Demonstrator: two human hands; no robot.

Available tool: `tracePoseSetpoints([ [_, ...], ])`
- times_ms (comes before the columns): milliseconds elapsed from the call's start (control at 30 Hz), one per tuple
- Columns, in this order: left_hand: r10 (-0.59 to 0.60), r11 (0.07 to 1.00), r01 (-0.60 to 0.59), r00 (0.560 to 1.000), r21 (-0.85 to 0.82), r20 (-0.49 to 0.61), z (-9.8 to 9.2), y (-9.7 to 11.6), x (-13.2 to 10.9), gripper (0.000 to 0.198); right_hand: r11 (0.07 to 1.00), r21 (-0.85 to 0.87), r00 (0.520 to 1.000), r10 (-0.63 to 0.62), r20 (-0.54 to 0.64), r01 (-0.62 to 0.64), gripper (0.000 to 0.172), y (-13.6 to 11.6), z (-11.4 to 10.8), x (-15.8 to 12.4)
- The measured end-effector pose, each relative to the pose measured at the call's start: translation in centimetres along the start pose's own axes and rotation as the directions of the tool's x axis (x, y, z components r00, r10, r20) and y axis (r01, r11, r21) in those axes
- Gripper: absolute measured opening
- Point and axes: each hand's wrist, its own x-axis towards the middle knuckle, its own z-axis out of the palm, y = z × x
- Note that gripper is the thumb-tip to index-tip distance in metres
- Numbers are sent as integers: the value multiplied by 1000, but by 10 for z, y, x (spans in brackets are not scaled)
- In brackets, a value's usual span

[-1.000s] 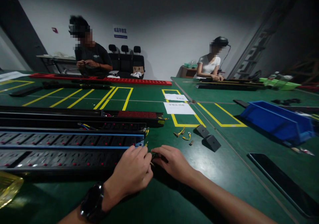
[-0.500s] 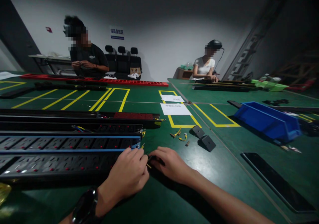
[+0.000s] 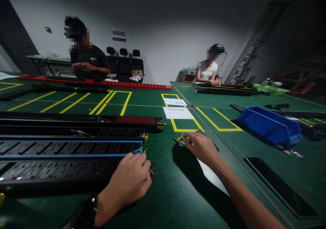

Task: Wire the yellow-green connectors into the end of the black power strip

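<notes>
My left hand [image 3: 132, 176] is closed around the right end of the nearest black power strip [image 3: 51, 171]. A few short wire ends [image 3: 152, 171] stick out beside its fingertips; the grip itself is partly hidden. Farther right, my right hand [image 3: 202, 147] reaches down over several short yellow wires [image 3: 181, 136] and small brown pieces [image 3: 175, 140] on the green table. Its fingers are bent and slightly apart, with the tips at the wires. Behind this hand, black blocks [image 3: 215, 144] are mostly covered. A blue-edged power strip [image 3: 68, 147] lies beyond the nearest one.
More black strips [image 3: 76, 122] lie at the left. White paper sheets [image 3: 178, 113] sit within yellow tape lines. To the right are a blue bin [image 3: 270, 127] and a black phone-like slab [image 3: 280, 186]. Two people [image 3: 89, 62] work across the table, behind a red rail [image 3: 142, 85].
My right hand has left the strip's end and moved right and forward to the small yellow wires. My left hand stays at the strip's end. The view has shifted slightly.
</notes>
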Motion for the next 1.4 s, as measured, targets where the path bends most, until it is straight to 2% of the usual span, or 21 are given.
tracePoseSetpoints([
  [167,1,1000,-1,1000,-4,-19,2,-1,0,13,987,-73,989,145,39,-142,31,33,-7,3],
  [233,1,1000,-1,1000,-4,-23,2,-1,0,12,995,2,988,101,113,-101,30,42,-9,2],
  [367,2,1000,-2,1000,-6,-20,1,-1,0,12,970,236,958,-116,263,53,23,50,-12,-2],
  [567,-1,1000,1,1000,-10,-17,0,0,-1,12,958,283,972,-114,207,52,15,47,-11,-3],
  [633,-13,1000,12,1000,-8,-17,0,1,-1,11,931,360,976,-128,177,56,11,41,-11,-2],
  [700,-33,999,33,999,-2,-16,-1,2,0,12,851,523,974,-154,164,47,11,30,-11,-1],
  [800,-63,998,64,998,9,-27,-2,3,0,14,623,779,953,-187,237,-72,27,4,-8,-3],
  [900,-84,996,84,995,-1,-47,-3,4,0,14,401,892,912,-248,327,-211,45,-24,0,-6],
  [967,-96,995,96,993,-7,-64,-3,5,-1,16,349,908,887,-307,345,-232,46,-37,6,-8],
  [1033,-108,994,108,991,-3,-82,-4,5,-1,20,413,894,881,-338,331,-177,37,-44,12,-10],
  [1100,-116,993,117,988,2,-103,-4,4,-1,23,566,822,901,-319,294,-68,22,-45,17,-11],
  [1200,-117,993,118,983,-3,-138,-6,2,0,27,778,624,941,-261,216,72,7,-43,20,-11],
  [1300,-109,994,107,980,-24,-165,-8,-1,1,29,887,444,965,-212,153,124,8,-34,18,-8],
  [1400,-108,994,102,973,-42,-202,-8,-1,1,29,942,318,987,-139,83,106,15,-16,12,-3],
])
